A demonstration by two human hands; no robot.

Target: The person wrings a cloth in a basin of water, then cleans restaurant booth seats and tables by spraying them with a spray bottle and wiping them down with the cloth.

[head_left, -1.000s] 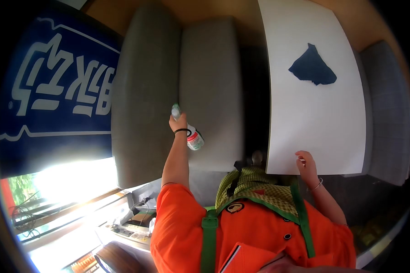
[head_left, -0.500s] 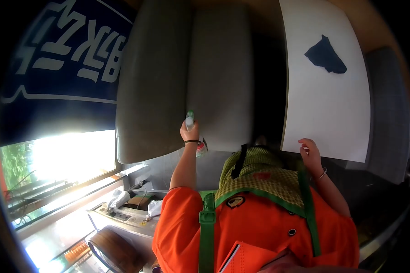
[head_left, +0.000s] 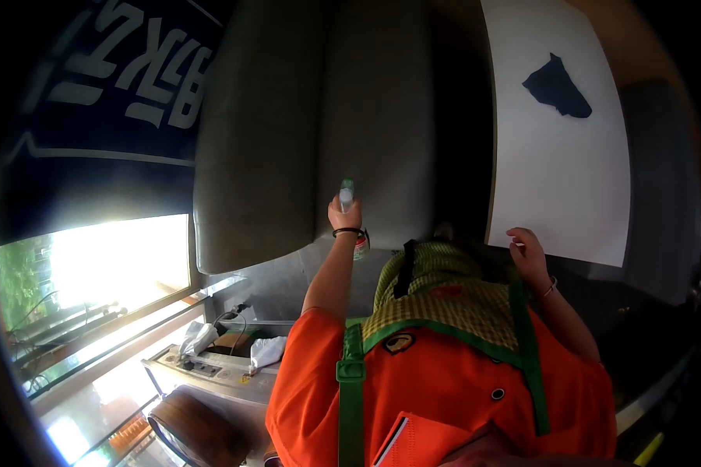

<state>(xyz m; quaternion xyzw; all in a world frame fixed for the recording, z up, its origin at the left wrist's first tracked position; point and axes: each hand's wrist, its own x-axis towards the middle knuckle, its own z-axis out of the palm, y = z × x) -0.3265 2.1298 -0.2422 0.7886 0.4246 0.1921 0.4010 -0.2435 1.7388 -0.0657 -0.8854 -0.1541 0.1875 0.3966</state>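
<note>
My left hand [head_left: 345,214] is wrapped round the neck of a spray bottle [head_left: 346,187] with a green and clear top. Part of the bottle's red-and-green labelled body shows below my wrist. The bottle is in front of the grey padded bench seat [head_left: 374,117]. My right hand [head_left: 527,255] is empty, its fingers loosely bent and apart, over the near end of the white table [head_left: 557,179]. Whether it touches the tabletop I cannot tell. A dark blue cloth [head_left: 558,87] lies crumpled toward the table's far end.
A dark gap separates the bench from the table. Another grey seat [head_left: 662,187] stands right of the table. At lower left are a counter [head_left: 210,370] with white bags and cables, a round brown wooden object [head_left: 195,424] and a bright window [head_left: 125,265]. A blue sign [head_left: 109,117] hangs upper left.
My left hand has moved to the right with the spray bottle, from near the backrest seam to over the seat. My right hand has hardly moved. The view has shifted slightly.
</note>
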